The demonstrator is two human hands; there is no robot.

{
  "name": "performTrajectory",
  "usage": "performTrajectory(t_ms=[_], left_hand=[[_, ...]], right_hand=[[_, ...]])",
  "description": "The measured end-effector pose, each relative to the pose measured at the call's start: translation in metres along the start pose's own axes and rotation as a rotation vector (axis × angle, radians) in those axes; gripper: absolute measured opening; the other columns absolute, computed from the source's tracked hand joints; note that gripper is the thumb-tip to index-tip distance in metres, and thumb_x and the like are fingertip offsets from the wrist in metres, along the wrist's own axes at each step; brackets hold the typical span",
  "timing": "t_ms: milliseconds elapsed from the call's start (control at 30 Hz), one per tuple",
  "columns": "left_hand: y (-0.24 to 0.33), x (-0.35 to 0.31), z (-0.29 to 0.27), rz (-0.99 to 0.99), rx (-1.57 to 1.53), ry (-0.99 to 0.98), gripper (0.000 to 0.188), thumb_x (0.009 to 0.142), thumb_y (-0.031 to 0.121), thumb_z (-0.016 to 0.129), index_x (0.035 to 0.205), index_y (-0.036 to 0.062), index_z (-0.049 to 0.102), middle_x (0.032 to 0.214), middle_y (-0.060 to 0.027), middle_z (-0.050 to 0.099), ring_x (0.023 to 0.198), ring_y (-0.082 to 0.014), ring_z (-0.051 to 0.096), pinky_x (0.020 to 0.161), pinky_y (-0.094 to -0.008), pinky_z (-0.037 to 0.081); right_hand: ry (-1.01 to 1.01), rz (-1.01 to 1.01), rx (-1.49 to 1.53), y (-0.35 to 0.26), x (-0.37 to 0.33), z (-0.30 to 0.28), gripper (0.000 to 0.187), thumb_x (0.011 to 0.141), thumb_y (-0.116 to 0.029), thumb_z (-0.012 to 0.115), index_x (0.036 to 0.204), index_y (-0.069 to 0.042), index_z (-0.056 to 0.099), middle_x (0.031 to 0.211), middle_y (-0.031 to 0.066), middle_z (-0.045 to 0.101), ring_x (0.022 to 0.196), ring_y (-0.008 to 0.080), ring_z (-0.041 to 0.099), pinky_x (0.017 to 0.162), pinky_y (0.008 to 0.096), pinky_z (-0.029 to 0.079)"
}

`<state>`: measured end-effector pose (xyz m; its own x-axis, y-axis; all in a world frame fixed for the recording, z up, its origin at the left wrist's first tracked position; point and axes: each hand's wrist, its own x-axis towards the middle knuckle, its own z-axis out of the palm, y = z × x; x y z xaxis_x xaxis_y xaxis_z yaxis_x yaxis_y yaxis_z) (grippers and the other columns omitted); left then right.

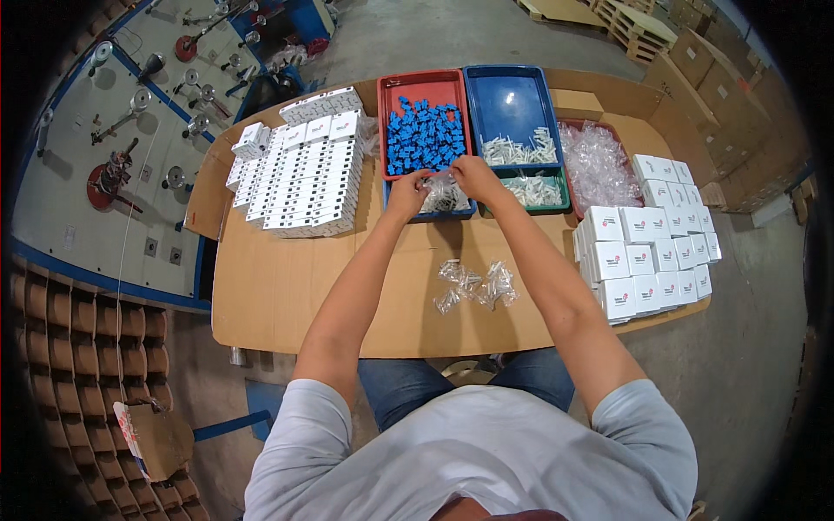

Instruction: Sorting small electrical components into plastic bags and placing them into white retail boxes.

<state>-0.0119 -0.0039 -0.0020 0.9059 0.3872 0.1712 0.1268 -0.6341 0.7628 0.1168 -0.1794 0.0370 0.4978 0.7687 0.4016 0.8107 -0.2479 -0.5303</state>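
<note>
Both of my hands reach over a small blue tray (464, 214) at the near edge of the tray group. My left hand (407, 196) pinches one side of a clear plastic bag (441, 179). On the other side, my right hand (476, 181) has its fingers closed on the same bag. Below the bag lie small grey and dark pieces, too small to name. Just beyond my hands, a red tray (423, 78) holds a heap of small blue plastic parts (424, 135). Several filled clear bags of white pieces (476, 285) lie on the cardboard in front of me.
White boxes are stacked at left (304, 178) and right (647, 260). A large blue tray (508, 87) and a green tray (556, 208) hold white plug-like pieces. Clear bags (595, 156) fill another red tray. Cardboard walls (695, 95) edge the table.
</note>
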Motion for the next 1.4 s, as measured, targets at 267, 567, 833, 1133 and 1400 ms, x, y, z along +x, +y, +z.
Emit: performTrajectory(t_ms=[267, 567, 833, 1133, 1400], left_hand=[[0.032, 0.005, 0.008, -0.363, -0.518, -0.020, 0.016, 0.091, 0.006, 0.068, 0.106, -0.0005, 0.069, 0.089, -0.0068, 0.070, 0.070, -0.0151, 0.068, 0.062, -0.0297, 0.058], [0.107, -0.002, 0.034, -0.474, -0.888, -0.130, 0.026, 0.095, 0.015, 0.068, 0.118, 0.0045, 0.064, 0.106, -0.0052, 0.068, 0.089, -0.0156, 0.067, 0.075, -0.0312, 0.061], [0.066, -0.053, 0.036, -0.210, -0.505, 0.067, 0.040, 0.093, 0.026, 0.073, 0.120, -0.0018, 0.066, 0.105, -0.0103, 0.072, 0.084, -0.0153, 0.068, 0.072, -0.0295, 0.053], [-0.003, -0.158, 0.025, -0.204, 0.046, 0.095, 0.026, 0.083, 0.008, 0.072, 0.109, 0.0078, 0.073, 0.099, -0.0096, 0.069, 0.092, -0.0270, 0.069, 0.081, -0.0362, 0.055], [0.011, -0.144, 0.026, -0.078, 0.286, -0.004, 0.015, 0.082, 0.011, 0.073, 0.097, 0.0075, 0.072, 0.096, -0.0115, 0.067, 0.090, -0.0323, 0.066, 0.079, -0.0419, 0.053]], right_hand=[[0.135, 0.482, 1.036, -0.033, -0.014, -0.023, 0.018, 0.096, -0.019, 0.068, 0.099, -0.001, 0.069, 0.077, 0.0005, 0.063, 0.067, 0.0078, 0.057, 0.059, 0.0253, 0.044], [0.116, 0.548, 1.025, 0.012, -0.047, -0.049, 0.018, 0.096, -0.017, 0.066, 0.100, -0.001, 0.071, 0.082, 0.0033, 0.068, 0.071, 0.0114, 0.061, 0.061, 0.0273, 0.049], [0.213, 0.741, 0.201, 0.184, -0.063, -0.165, 0.025, 0.089, -0.025, 0.072, 0.099, -0.003, 0.077, 0.082, 0.0086, 0.073, 0.065, 0.0146, 0.066, 0.062, 0.0310, 0.055], [0.336, 0.896, -0.606, 0.296, -0.137, -0.260, 0.035, 0.087, -0.029, 0.061, 0.101, 0.001, 0.073, 0.104, 0.0276, 0.071, 0.102, 0.0445, 0.068, 0.088, 0.0489, 0.054], [0.326, 0.842, -0.546, 0.282, -0.125, -0.256, 0.041, 0.088, -0.037, 0.061, 0.101, 0.000, 0.075, 0.105, 0.0272, 0.071, 0.104, 0.0450, 0.067, 0.093, 0.0477, 0.052]])
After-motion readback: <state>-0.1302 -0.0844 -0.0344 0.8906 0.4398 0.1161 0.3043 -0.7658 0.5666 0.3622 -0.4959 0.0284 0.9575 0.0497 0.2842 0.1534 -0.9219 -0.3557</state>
